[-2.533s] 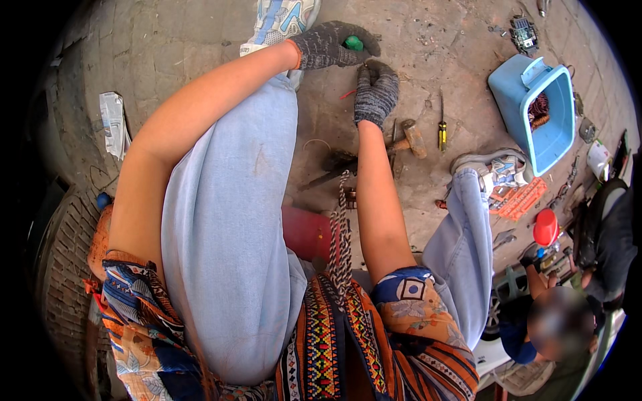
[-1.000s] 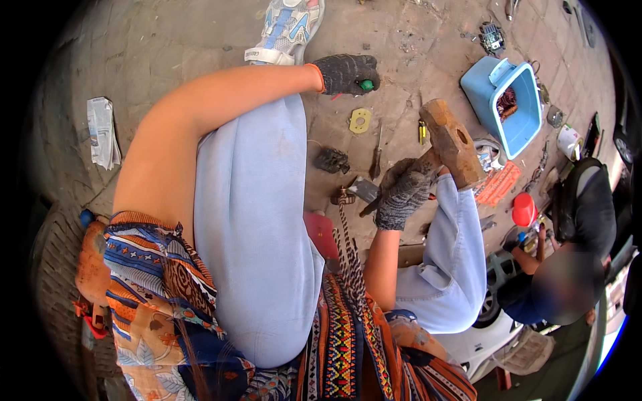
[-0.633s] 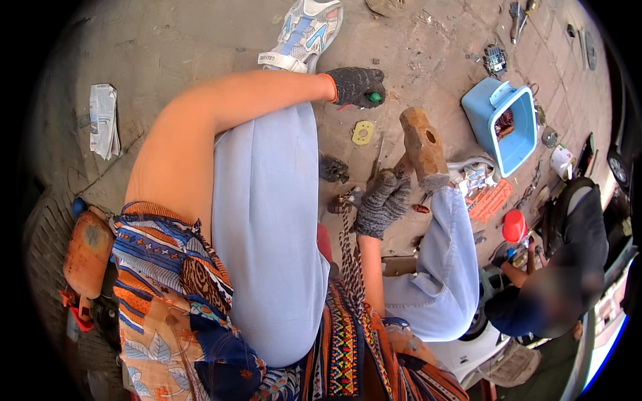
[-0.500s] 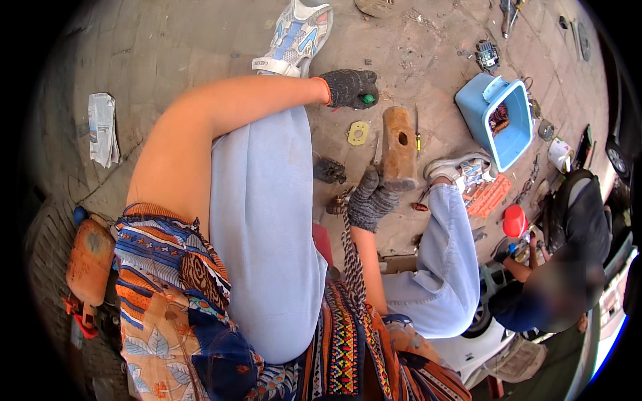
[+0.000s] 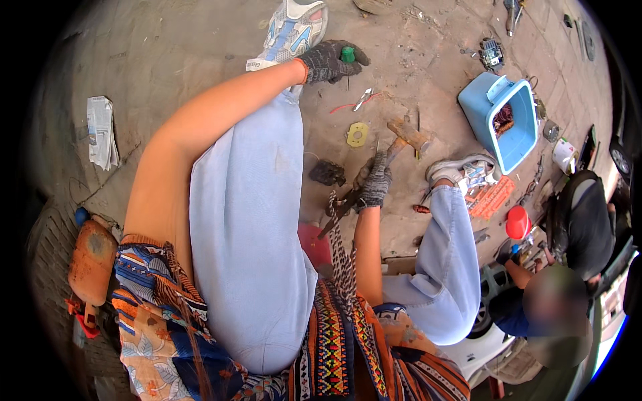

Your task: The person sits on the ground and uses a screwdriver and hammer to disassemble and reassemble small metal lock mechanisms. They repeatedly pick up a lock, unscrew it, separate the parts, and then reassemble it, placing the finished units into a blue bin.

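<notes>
My left hand (image 5: pixel 326 60), in a dark knit glove, reaches far forward beside my left shoe (image 5: pixel 291 27) and is closed on a green-handled tool (image 5: pixel 348 53). My right hand (image 5: pixel 376 182), also gloved, grips the wooden handle of a hammer (image 5: pixel 409 132), whose rusty head is low, near the concrete floor. A yellow flat plate with a hole (image 5: pixel 357 134) lies between the two hands. A dark lumpy part (image 5: pixel 328 172) sits just left of my right hand. A small metal piece (image 5: pixel 364 98) and a red wire (image 5: pixel 342 107) lie below my left hand.
A blue plastic bin (image 5: pixel 487 117) with copper coils stands at the right. An orange tool case (image 5: pixel 491 197), a red cap (image 5: pixel 517 222) and loose tools lie near my right shoe (image 5: pixel 468 170). Another person (image 5: pixel 555 307) crouches at lower right. A folded newspaper (image 5: pixel 101 130) lies far left.
The hammer, raised a second ago, has swung down with its head near the floor. My left hand has moved farther forward with the green-handled tool, uncovering the metal piece and red wire.
</notes>
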Motion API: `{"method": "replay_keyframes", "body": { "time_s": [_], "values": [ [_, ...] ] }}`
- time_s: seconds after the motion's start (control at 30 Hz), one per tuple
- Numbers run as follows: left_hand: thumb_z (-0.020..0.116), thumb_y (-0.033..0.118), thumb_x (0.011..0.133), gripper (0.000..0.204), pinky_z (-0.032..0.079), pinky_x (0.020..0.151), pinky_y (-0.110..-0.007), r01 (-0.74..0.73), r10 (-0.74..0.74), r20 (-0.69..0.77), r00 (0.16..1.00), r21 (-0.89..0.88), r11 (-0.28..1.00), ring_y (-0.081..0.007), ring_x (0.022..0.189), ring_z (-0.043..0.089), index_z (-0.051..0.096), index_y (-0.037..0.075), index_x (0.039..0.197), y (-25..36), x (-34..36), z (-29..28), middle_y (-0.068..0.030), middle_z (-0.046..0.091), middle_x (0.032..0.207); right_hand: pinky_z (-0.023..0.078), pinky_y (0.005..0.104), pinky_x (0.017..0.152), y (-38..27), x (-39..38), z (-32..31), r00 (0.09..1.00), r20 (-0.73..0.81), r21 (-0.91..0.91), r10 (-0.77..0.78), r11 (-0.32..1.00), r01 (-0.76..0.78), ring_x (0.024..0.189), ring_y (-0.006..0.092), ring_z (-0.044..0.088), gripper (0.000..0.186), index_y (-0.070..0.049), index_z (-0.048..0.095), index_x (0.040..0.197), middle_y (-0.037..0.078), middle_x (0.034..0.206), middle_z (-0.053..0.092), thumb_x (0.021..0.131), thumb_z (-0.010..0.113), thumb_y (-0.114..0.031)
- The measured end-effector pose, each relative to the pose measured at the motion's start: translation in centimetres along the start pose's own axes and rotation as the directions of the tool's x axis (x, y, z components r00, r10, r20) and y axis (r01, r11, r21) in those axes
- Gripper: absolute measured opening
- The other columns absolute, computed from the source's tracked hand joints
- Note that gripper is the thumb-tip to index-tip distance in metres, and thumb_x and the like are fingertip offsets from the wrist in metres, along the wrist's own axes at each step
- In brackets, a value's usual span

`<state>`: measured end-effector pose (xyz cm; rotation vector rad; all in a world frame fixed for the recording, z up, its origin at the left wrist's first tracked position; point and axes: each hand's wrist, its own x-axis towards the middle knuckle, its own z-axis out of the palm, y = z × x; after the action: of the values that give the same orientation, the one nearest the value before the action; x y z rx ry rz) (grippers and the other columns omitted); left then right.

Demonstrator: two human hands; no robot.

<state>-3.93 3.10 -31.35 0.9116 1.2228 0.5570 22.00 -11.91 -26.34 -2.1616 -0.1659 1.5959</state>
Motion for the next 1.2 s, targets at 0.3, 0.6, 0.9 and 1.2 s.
{"method": "replay_keyframes", "body": {
  "time_s": [0.3, 0.6, 0.9, 1.2],
  "values": [
    [0.067, 0.023, 0.083, 0.027, 0.048, 0.057, -0.026, 0.079, -0.078, 0.013, 0.997, -0.063, 0.995, -0.0093, 0.064, 0.053, 0.065, 0.014, 0.108, 1.2, -1.6, -1.5, 0.0011, 0.062, 0.089, 0.047, 0.0351, 0.052, 7.9, 5.2, -2.7, 0.902, -0.189, -0.534, -0.389, 0.811, 0.238, 0.057, 0.0215, 0.059, 0.035, -0.002, 0.060, 0.091, 0.013, 0.077, 0.063, 0.085, 0.064, -0.036],
    [0.065, 0.019, 0.084, 0.027, 0.047, 0.055, -0.024, 0.086, -0.083, 0.034, 0.996, -0.097, 0.992, -0.0073, 0.062, 0.052, 0.063, 0.012, 0.110, 2.4, -1.2, -0.9, 0.0020, 0.062, 0.086, 0.052, 0.0327, 0.061, 0.0, 2.6, -0.3, 0.730, -0.093, -0.747, -0.677, 0.533, 0.398, 0.071, 0.0201, 0.065, 0.023, 0.001, 0.061, 0.095, 0.016, 0.087, 0.067, 0.090, 0.059, -0.022],
    [0.066, 0.021, 0.086, 0.028, 0.045, 0.053, -0.024, 0.068, -0.073, -0.018, 0.997, -0.201, 0.977, -0.0066, 0.058, 0.050, 0.063, 0.010, 0.112, 3.2, -1.9, -1.6, 0.0023, 0.061, 0.079, 0.054, 0.0278, 0.068, -3.2, 5.8, 5.8, 0.912, 0.243, -0.177, -0.330, 0.909, 0.376, 0.074, 0.0150, 0.062, 0.019, 0.001, 0.053, 0.109, 0.010, 0.093, 0.062, 0.091, 0.053, -0.002],
    [0.065, 0.028, 0.088, 0.029, 0.043, 0.055, -0.024, 0.033, -0.038, -0.047, 0.998, -0.096, 0.995, -0.0067, 0.058, 0.049, 0.064, 0.014, 0.113, 3.2, -1.8, -1.5, 0.0032, 0.056, 0.070, 0.051, 0.0374, 0.078, 3.5, 2.9, 3.7, 0.780, -0.218, -0.656, -0.587, 0.679, 0.328, 0.085, 0.0293, 0.062, 0.026, 0.003, 0.056, 0.106, 0.017, 0.101, 0.063, 0.090, 0.056, -0.018]
  ]
}}
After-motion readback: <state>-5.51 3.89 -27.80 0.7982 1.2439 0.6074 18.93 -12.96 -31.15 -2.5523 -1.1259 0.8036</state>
